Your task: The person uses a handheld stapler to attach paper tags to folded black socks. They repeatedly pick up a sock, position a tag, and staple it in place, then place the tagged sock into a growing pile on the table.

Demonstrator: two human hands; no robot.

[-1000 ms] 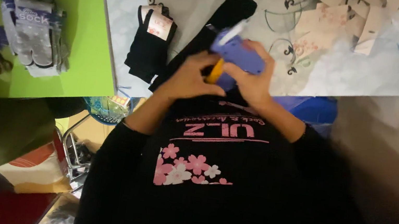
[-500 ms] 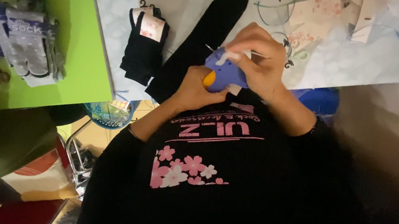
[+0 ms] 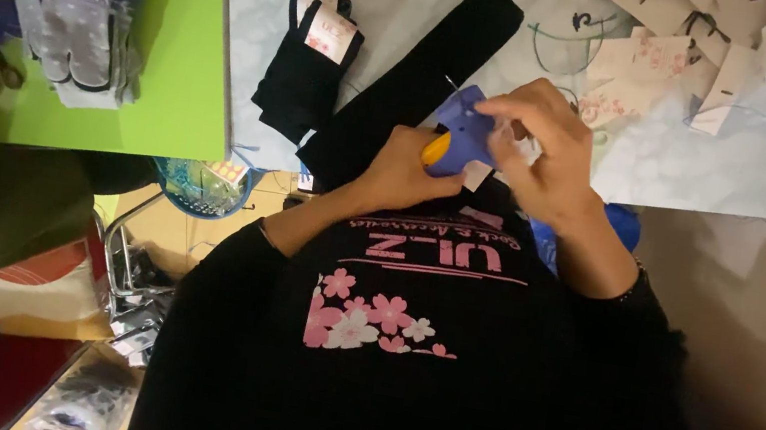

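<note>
The left hand is curled shut around the yellow-handled grip of a blue tagging gun, held just above the counter edge. The right hand sits touching the gun's far side, its fingertips pinched together on the gun's top. A long black sock lies just beyond the left hand; paper tags lie scattered beyond the right hand.

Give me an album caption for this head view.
Both hands, left hand and right hand, grip a blue tagging gun over black socks.
</note>
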